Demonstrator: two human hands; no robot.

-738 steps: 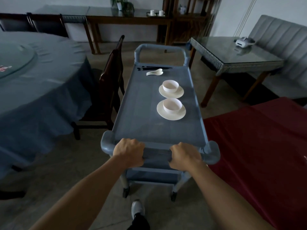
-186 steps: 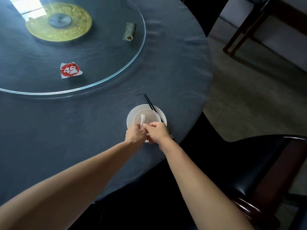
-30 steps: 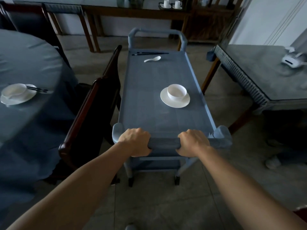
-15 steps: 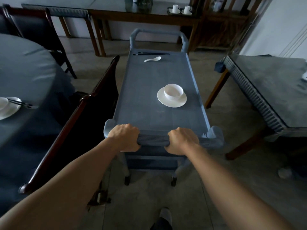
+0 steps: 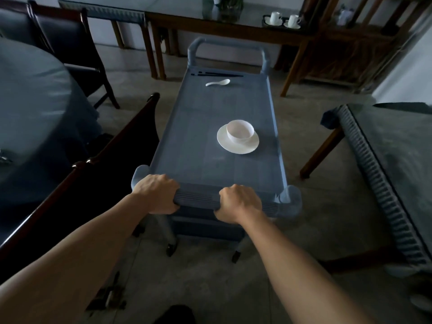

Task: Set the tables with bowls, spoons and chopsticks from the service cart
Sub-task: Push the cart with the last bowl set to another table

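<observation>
A blue-grey service cart (image 5: pixel 196 146) stands in front of me. My left hand (image 5: pixel 156 192) and my right hand (image 5: pixel 239 202) both grip its near handle (image 5: pixel 198 198), fingers curled round the bar. On the cart's top a white bowl (image 5: pixel 240 131) sits on a white saucer (image 5: pixel 238 146), right of centre. At the far end lie a white spoon (image 5: pixel 217 83) and black chopsticks (image 5: pixel 216 74), side by side across the cart.
A round table with a dark cloth (image 5: pixel 35 108) is on my left, with a dark wooden chair (image 5: pixel 98 164) close beside the cart. A glass-topped table (image 5: pixel 397 164) stands on the right. A long sideboard (image 5: pixel 229 26) with white cups (image 5: pixel 283 20) lines the back wall.
The cart has rolled forward past the round table; the set place on that table has slid out of view to the left. Both hands stay on the handle.
</observation>
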